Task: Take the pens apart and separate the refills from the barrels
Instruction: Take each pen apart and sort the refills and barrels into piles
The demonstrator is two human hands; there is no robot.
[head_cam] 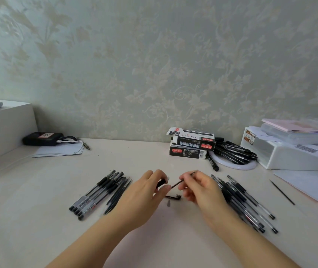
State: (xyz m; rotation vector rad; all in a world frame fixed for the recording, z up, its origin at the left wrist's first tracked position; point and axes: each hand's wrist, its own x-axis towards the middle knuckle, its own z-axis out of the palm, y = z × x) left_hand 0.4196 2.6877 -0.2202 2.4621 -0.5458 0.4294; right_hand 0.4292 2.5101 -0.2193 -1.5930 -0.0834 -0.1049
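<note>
Above the bench (154,238), left hand (144,192) grips the barrel (161,183) while right hand (200,187) pinches the refill (177,183); draw the refill straight out, avoiding bending.

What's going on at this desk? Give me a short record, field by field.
Activity: a person taking a pen apart
Left hand: grips a pen barrel
Right hand: pinches a thin refill, partly drawn out of the barrel
Between the hands: a small black pen part and a cone-shaped tip lie on the desk
Left pile: clear barrels with dark refills beside them
Right pile: pens, seemingly whole
Far back: two pen boxes, stacked
</note>
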